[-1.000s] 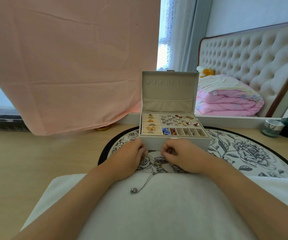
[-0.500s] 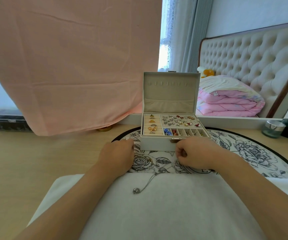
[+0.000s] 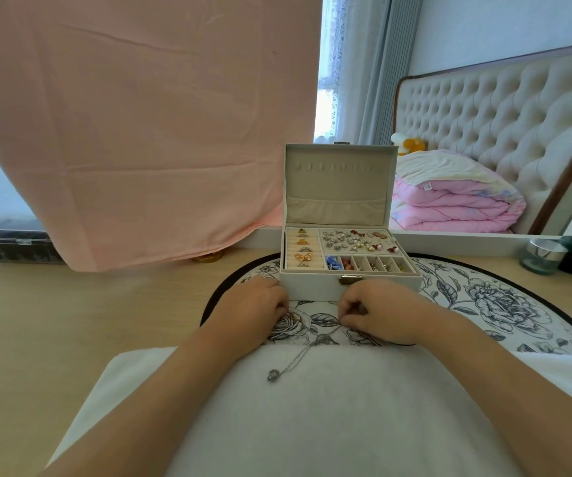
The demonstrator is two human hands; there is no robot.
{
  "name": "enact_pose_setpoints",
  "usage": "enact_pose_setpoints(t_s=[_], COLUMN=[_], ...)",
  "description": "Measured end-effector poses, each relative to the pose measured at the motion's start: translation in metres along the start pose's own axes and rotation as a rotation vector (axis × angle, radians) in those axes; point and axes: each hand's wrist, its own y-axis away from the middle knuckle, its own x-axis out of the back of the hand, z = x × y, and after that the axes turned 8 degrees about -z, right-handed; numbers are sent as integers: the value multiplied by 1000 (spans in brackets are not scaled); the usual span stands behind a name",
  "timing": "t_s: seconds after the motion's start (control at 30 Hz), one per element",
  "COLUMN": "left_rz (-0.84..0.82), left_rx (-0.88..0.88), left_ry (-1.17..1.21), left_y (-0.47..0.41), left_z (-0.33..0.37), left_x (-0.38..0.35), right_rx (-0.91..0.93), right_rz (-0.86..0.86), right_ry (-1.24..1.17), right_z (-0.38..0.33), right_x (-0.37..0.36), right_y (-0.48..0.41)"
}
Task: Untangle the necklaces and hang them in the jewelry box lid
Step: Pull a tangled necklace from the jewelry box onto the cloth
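A white jewelry box stands open on a round floral mat. Its upright lid has a row of small hooks near the top and nothing hangs on them. A thin silver necklace with a small pendant trails from the mat onto the white cloth in front of me. My right hand pinches the chain's upper end just before the box. My left hand lies curled at the box's left front corner; whether it holds any chain is hidden.
The box tray holds rings, earrings and beads in compartments. A pink cloth hangs at the back left. Two small jars sit at the right on the wooden table. A mirror behind shows a bed.
Both hands were close together over the chain, then drew apart. The right hand has since come back left a little, still on the chain. The pendant stays on the cloth.
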Motion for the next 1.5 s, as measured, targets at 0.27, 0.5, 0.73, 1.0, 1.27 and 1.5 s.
enact_pose_setpoints(t_s=[0.27, 0.5, 0.73, 1.0, 1.27, 1.5], left_rz=[43, 26, -148, -172, -299, -89], left_rx=[72, 45, 16, 62, 65, 39], left_ry=[585, 684, 674, 451, 529, 932], left_y=[6, -1, -6, -5, -2, -7], left_z=[17, 33, 18, -3, -16, 7], left_x=[15, 24, 27, 28, 34, 23], right_rx=[37, 46, 1, -111, -163, 77], right_rz=[110, 178, 184, 153, 85, 107], right_ry=[-199, -952, -924, -479, 266, -546], right_z=[-23, -45, -28, -12, -22, -47], right_x=[-2, -4, 5, 7, 7, -5], right_y=[-6, -10, -6, -8, -2, -7])
